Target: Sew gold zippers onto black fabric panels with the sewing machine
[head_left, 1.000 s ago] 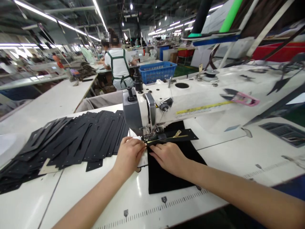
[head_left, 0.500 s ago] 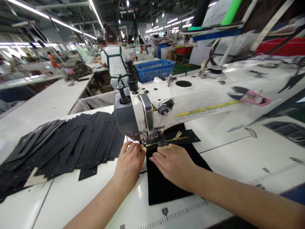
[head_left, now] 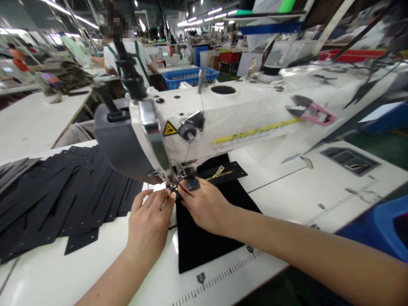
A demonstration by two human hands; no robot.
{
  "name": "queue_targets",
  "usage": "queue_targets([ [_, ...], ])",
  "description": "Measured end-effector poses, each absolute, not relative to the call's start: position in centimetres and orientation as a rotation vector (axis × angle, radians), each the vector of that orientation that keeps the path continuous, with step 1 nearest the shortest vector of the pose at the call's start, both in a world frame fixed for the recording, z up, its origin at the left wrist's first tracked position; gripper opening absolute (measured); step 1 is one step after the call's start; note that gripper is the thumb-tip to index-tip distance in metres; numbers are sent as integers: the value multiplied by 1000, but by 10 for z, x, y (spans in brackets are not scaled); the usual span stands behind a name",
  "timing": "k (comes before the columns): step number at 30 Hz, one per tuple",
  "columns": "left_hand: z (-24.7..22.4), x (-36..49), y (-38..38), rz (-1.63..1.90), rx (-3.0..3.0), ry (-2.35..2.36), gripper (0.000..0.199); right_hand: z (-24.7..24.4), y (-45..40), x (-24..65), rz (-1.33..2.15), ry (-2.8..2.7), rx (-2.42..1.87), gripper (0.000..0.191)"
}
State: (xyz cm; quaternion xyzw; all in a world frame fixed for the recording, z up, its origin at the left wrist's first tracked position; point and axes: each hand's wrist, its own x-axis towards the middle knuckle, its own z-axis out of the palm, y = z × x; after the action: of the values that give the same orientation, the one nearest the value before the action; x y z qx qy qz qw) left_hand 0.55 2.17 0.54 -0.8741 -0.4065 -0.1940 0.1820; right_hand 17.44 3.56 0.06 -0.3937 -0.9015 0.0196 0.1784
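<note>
A black fabric panel [head_left: 207, 242] lies under the needle area of a white sewing machine [head_left: 242, 110]. Across its top runs a black strip [head_left: 238, 170] with a gold zipper, whose pull [head_left: 219, 171] points up. My left hand [head_left: 151, 216] is just left of the presser foot [head_left: 173, 185], thumb and fingers pinched at the strip's left end. Close to the needle on the right, my right hand [head_left: 205, 208] has its fingers curled together on the zipper strip and panel, hiding part of the zipper. The exact fingertip contact is partly hidden by the machine.
Overlapping black pieces [head_left: 79, 191] with slots and small holes spread left of the machine. Pink-handled snips [head_left: 314, 112] rest against the machine arm above a yellow tape measure [head_left: 258, 131]. Behind stand a blue basket [head_left: 191, 76] and a person in a white top [head_left: 129, 55].
My view has turned and moved nearer the machine. My right hand has come in closer to the needle and left hand, covering more of the zipper. The left hand stays at the presser foot.
</note>
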Motion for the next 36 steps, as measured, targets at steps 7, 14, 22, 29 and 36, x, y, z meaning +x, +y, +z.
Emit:
queue_targets([
  [7,9,7,27,-519,-2490,-1077,28,-5,39,178,-71,-2569,-1069,29],
  [14,10,9,27,-492,-2486,-1113,25,-6,40,177,-18,-2518,-1034,28],
  [22,4,7,31,-542,-2469,-1140,20,-7,46,177,-10,-2525,-987,22],
  [29,-1,6,35,-630,-2458,-1150,17,-6,51,175,22,-2518,-995,23],
  [36,-1,3,35,-752,-2491,-1195,13,-1,49,174,45,-2514,-1012,27],
])
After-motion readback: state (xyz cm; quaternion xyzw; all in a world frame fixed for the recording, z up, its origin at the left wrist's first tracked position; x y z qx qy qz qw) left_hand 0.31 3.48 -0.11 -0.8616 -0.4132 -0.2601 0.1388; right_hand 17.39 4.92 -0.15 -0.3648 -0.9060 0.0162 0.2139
